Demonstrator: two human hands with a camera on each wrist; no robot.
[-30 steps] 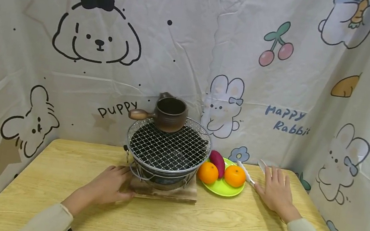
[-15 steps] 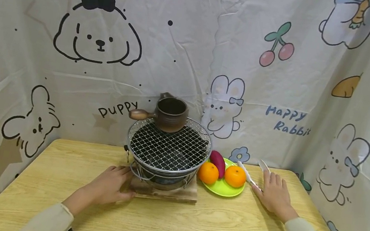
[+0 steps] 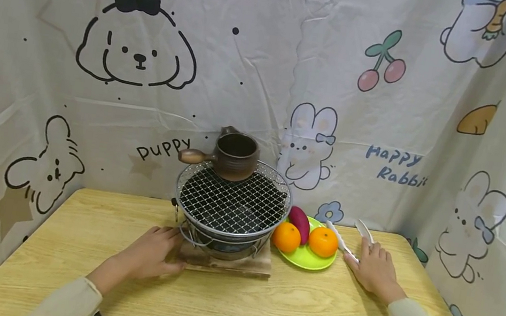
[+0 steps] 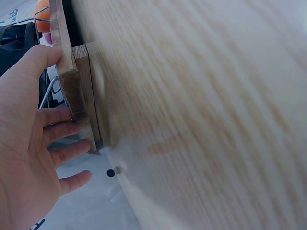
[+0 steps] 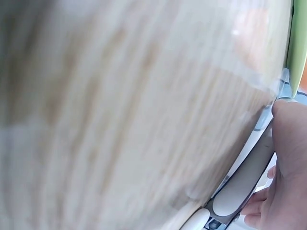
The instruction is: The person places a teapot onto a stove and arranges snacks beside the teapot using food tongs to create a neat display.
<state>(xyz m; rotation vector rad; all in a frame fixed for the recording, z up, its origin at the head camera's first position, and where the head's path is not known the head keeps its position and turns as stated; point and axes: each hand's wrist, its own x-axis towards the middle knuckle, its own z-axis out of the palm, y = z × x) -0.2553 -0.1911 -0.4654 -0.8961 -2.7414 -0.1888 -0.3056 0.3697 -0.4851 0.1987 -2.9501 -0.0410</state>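
In the head view, my left hand [image 3: 149, 252] is at the left corner of a wooden board [image 3: 228, 267]. Its thumb touches the front edge, and its spread, fairly straight fingers lie along the side. A round wire-mesh grill [image 3: 234, 201] stands on that board. On the mesh sits a brown pot [image 3: 235, 158] with a wooden handle. My right hand [image 3: 374, 271] holds white and grey tongs [image 3: 338, 236], thumb at one spread arm and curled fingers at the other. The right wrist view shows the tongs' handle [image 5: 244, 179] beside my palm; part is hidden.
A green plate [image 3: 308, 263] between grill and tongs bears two oranges, one being the right orange [image 3: 323, 242], and a purple-red eggplant-like piece [image 3: 299, 224]. The light wood table [image 3: 299, 315] ends at a printed cloth [image 3: 247, 60] behind and on both sides.
My right hand has drawn slightly back and left; its fingers have curled in and the tongs' far arm shows more. My left hand, grill, pot and plate stay put.
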